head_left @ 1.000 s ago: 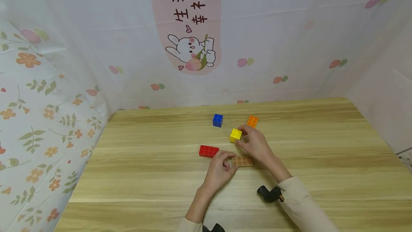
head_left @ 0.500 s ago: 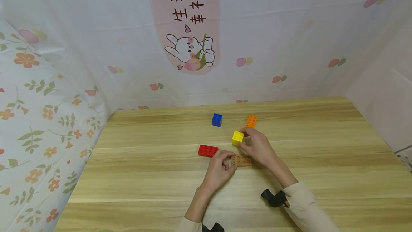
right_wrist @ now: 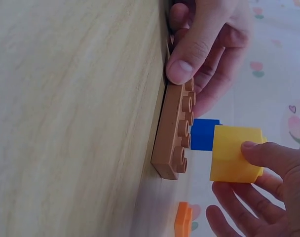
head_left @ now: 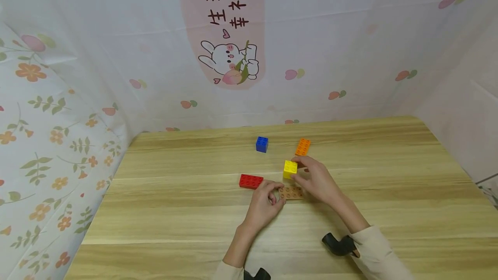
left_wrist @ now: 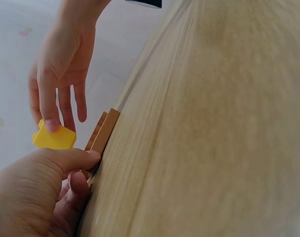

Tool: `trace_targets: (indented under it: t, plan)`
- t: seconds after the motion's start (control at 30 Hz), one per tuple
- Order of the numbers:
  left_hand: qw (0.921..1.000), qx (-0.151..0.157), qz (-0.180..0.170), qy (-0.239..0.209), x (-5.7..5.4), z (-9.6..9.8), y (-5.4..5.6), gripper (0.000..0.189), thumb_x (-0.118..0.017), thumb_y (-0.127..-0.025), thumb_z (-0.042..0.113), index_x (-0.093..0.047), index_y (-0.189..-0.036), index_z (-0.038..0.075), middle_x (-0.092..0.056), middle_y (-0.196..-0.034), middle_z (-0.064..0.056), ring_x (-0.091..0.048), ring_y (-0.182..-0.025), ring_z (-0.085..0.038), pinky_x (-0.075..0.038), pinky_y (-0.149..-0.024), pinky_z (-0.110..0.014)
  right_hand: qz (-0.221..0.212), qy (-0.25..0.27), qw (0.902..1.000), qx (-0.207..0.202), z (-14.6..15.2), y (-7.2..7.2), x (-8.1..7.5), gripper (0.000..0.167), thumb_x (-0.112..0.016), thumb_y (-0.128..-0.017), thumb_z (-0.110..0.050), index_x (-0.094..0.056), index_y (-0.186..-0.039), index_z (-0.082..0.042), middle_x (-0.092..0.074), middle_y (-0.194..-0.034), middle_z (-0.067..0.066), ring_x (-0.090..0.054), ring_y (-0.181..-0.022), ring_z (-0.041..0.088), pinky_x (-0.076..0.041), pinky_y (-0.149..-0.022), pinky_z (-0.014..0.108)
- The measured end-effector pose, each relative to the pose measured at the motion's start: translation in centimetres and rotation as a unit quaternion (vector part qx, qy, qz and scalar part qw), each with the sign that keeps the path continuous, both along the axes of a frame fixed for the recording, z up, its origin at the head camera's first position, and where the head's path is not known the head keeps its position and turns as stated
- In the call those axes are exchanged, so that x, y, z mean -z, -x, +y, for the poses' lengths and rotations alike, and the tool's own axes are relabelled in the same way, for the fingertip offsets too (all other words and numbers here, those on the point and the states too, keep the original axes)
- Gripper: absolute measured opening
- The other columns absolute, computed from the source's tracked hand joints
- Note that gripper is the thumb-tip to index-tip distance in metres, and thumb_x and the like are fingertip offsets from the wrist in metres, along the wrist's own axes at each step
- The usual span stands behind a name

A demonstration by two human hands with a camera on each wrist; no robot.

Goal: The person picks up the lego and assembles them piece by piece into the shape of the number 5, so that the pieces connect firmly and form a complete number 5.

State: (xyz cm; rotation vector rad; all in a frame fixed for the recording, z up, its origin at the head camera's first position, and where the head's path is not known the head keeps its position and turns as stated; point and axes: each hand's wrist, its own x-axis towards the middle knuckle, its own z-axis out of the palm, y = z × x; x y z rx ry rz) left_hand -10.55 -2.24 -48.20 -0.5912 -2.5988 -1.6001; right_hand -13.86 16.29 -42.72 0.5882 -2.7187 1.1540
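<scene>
A flat brown toy building brick (head_left: 291, 192) with two rows of studs lies on the table. My left hand (head_left: 264, 205) pinches its left end between thumb and fingers, and the left wrist view shows the thumb on the brick's edge. A square yellow brick (head_left: 290, 169), studs up, is pinched in my right hand (head_left: 317, 179). In the right wrist view that yellow brick (right_wrist: 237, 154) is above the brown brick's (right_wrist: 166, 131) studded face, with a gap between them. Just behind my left fingers lies a red brick (head_left: 250, 181), partly overlapped by the hand.
A square blue brick (head_left: 262, 144) stands farther back on the wooden table (head_left: 175, 219). Beyond my right hand lies a flat orange brick (head_left: 303, 147). A printed white cloth (head_left: 155, 55) hangs behind the table's far edge.
My right hand has brought the yellow brick a little to the right and nearer, closer to the brown brick. The left hand keeps its hold on the brown brick.
</scene>
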Motion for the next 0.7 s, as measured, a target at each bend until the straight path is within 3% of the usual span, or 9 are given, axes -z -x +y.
trace_targets:
  t: [0.7]
  plan:
    - [1.0, -0.002, 0.001, -0.005, 0.2, 0.0, 0.1, 0.032, -0.073, -0.076, -0.001, -0.066, -0.106, 0.005, -0.055, -0.102, -0.004, -0.046, -0.056, -0.001, -0.044, -0.052, -0.016, 0.015, -0.008, 0.9997, -0.019, 1.3, -1.4, -0.3, 0.039, -0.072, -0.078, -0.001, -0.059, -0.114, 0.003, -0.061, -0.107, 0.013, -0.06, -0.094, 0.028, -0.052, -0.077, 0.041]
